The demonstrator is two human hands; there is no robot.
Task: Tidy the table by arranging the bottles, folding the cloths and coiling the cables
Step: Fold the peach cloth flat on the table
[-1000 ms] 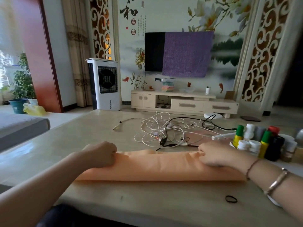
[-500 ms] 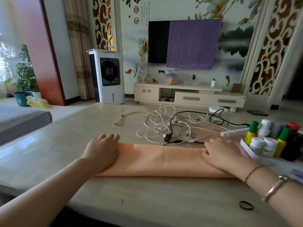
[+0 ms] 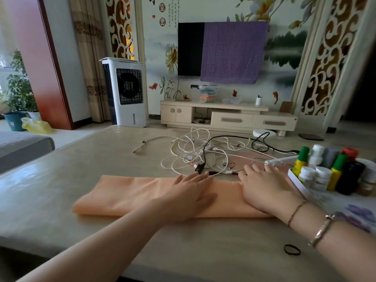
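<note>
Orange cloth (image 3: 126, 192) folded on table (image 3: 203, 247), flat under both hands' straight fingers (image 3: 195, 178)

A black hair tie (image 3: 292, 249) lies on the table (image 3: 85, 171); a white air cooler (image 3: 124, 92) stands beyond

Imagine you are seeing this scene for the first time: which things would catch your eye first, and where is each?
First, the peach cloth, folded into a long strip across the near table, with the left hand and right hand lying flat on it. Behind it sprawls a tangle of white and black cables at mid-table. At the right edge, bottles with green, white and red caps stand clustered.
</note>
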